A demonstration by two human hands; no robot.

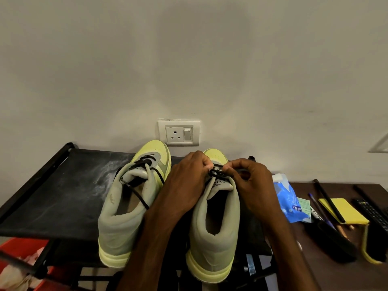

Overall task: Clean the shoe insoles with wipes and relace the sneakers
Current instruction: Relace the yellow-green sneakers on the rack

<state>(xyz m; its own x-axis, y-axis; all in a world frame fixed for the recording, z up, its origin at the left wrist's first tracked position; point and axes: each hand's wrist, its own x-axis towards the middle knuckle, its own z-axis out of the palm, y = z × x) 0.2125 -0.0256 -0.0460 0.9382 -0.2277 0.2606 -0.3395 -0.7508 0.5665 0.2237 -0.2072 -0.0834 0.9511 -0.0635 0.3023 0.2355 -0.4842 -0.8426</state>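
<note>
On the black worktop the left sneaker is seen with its black lace loose and trailing; just beside it stands the right sneaker, where the left hand and right hand are pinched on its lace at the top eyelets; both ends should be drawn evenly, so the knot is seated flat on the tongue; the wipes packet lies further right.

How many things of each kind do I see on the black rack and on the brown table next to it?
Sneakers: 2, one left and one right, both on the rack
Blue wipes pack: 1
Yellow notepad: 1
Remote control: 1
Brush: 1
Pen: 1
Total: 7
</note>
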